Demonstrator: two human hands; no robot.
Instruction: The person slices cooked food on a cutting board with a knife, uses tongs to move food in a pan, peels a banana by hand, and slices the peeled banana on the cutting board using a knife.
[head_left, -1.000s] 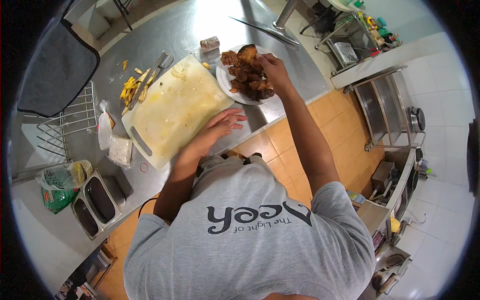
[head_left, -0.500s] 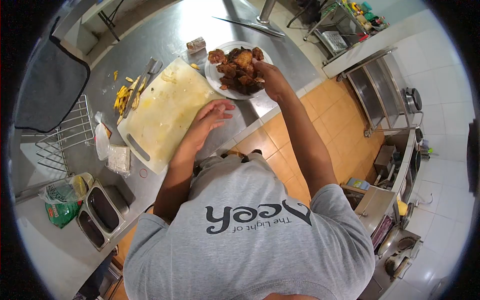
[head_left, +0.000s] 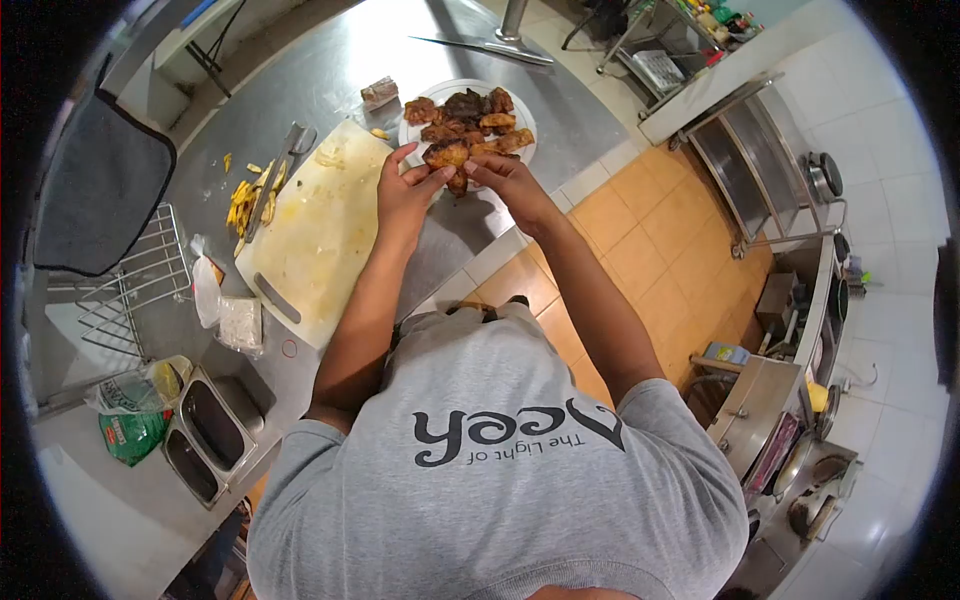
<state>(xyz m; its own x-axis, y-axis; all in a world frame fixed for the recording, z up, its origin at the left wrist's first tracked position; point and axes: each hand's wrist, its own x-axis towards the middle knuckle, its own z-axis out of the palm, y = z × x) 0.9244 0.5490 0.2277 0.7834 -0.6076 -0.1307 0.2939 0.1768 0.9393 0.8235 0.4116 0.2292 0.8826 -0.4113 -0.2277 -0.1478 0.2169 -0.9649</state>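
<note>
R hand [head_left: 512, 193] pinches the R end of a fried meat pc [head_left: 446, 154], prob. chicken, at the near rim of the plate [head_left: 405, 128]. L hand [head_left: 398, 205]: thumb by its near side, index spread; can't tell if it's gripping. Best, imo: light fingertip hold w/ both hands, pc low over plate for crumbs, wrists off the cutting board [head_left: 325, 230] L of plate, clear of the knife [head_left: 517, 53] beyond plate.

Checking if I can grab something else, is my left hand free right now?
No, the left hand and the right hand both have their fingers on a browned piece of food.
</note>
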